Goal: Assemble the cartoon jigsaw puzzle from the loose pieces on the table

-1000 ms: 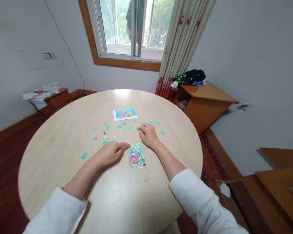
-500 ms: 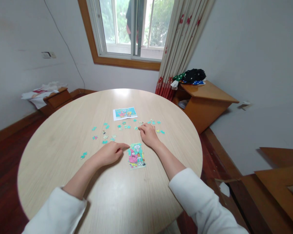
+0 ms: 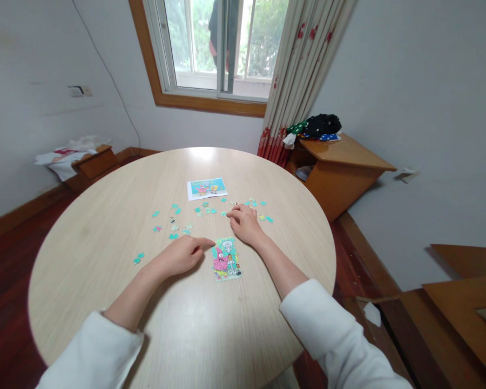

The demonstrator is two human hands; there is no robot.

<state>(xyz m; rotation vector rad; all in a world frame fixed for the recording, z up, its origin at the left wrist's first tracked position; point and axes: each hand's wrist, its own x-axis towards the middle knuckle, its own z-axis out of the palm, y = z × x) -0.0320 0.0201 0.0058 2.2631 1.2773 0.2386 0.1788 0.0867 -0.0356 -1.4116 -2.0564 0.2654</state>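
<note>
Now a puzzle (image 3: 225,260) lies flat, with many pieces joined

It is on the round table (image 3: 194,335), between the two arms. The left hand (image 3: 188,253) sticks its pointing finger out at the puzzle's top left corner, and its other fingers curl in. The right hand (image 3: 245,222) bends its fingers down by a small green piece (image 3: 223,214); I cannot tell if they pinch it. Farther back lies a picture card (image 3: 207,190), then comes a window (image 3: 200,43).
</note>
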